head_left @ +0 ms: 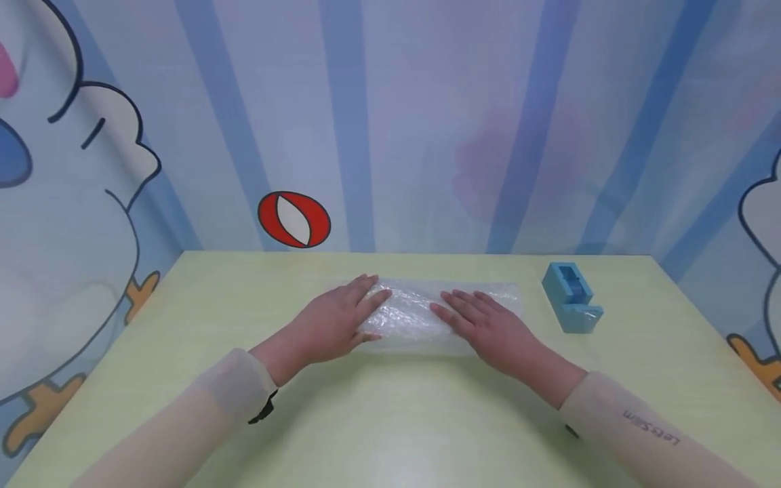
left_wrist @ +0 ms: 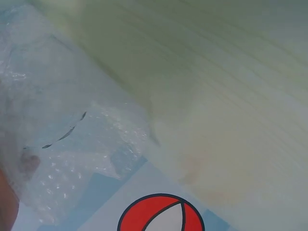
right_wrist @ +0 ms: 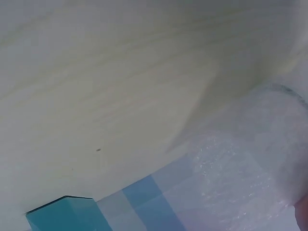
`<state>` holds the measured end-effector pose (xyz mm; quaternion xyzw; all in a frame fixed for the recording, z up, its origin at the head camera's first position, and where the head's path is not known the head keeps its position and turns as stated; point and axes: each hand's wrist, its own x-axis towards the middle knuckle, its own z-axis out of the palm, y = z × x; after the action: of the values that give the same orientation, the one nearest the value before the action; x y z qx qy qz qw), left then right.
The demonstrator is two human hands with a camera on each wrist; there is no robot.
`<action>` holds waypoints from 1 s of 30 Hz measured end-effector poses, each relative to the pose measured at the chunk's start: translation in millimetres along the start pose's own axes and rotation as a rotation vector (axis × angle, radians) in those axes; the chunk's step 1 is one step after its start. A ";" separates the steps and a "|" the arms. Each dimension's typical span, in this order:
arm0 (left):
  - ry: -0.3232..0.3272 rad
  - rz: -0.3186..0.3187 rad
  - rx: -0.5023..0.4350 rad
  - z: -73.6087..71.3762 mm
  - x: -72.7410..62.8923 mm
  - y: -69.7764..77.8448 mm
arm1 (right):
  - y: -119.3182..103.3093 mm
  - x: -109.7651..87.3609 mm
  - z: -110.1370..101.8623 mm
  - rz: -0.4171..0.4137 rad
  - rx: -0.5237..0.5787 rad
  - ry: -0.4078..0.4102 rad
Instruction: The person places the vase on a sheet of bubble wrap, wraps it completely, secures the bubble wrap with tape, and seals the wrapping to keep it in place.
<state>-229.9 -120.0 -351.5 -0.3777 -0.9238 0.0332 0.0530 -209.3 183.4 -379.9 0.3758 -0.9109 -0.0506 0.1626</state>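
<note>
A clear bubble wrap bundle (head_left: 411,315) lies across the far part of the table, its surface creased and shiny. My left hand (head_left: 335,318) rests on its left end, fingers extended and spread over the plastic. On the right part lies my right hand (head_left: 491,325), fingers straight and pointing toward the left. The left wrist view shows the see-through wrap (left_wrist: 62,115) at the left, with a fingertip beside it. In the right wrist view the wrap (right_wrist: 236,178) fills the lower right. Whether anything is inside the wrap, I cannot tell.
A blue tape dispenser (head_left: 570,298) stands on the table right of the wrap; its edge (right_wrist: 70,214) shows in the right wrist view. The pale yellow table (head_left: 396,420) ends at a wall (head_left: 415,135) with blue stripes and cartoon figures.
</note>
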 end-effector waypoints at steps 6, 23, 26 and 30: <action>0.029 0.019 0.102 5.6 -5.1 0.8 | -0.6 1.3 5.4 -0.019 -0.029 0.011; 0.077 0.031 0.126 12.9 -3.6 -0.2 | 9.9 -1.4 5.5 -0.044 -0.030 -0.037; 0.037 0.020 0.117 6.8 -2.9 5.0 | 13.0 0.5 2.4 -0.002 -0.023 -0.074; -0.018 -0.035 0.050 -2.6 -3.2 15.3 | 18.1 5.8 -1.6 0.057 0.000 -0.111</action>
<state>-216.6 -111.3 -350.7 -0.3597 -0.9296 0.0590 0.0547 -224.7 192.3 -372.9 0.3463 -0.9289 -0.0666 0.1133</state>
